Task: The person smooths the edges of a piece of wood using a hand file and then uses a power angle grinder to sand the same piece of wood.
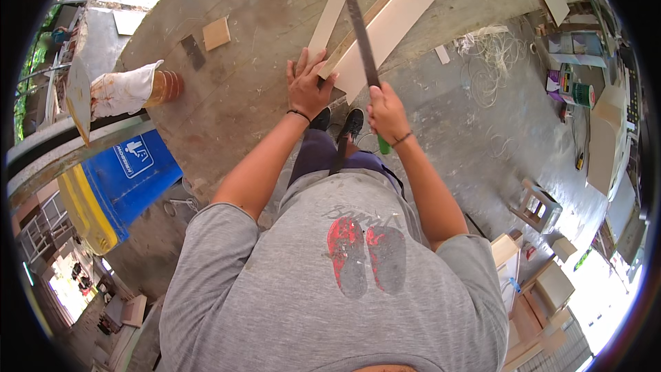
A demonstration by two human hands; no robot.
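Note:
My right hand [387,114] is wrapped around the green handle [383,145] of a long, dark flat file [361,31]. The blade points up and away, slanting across a white-faced board [413,21] with a bare wood edge. Whether the blade touches the board cannot be told. My left hand [308,89] grips the near end of that board, thumb at its corner. Its other fingers stretch over the end of a narrow pale strip [334,10], which lies just left of the board.
A small square wood piece [217,34] and a dark flat piece [193,52] lie on the worn work surface [255,14]. At left are a cloth-draped amber container [165,88] and a blue bin [134,172]. Tangled pale strapping [492,55] and a stool [537,207] stand right.

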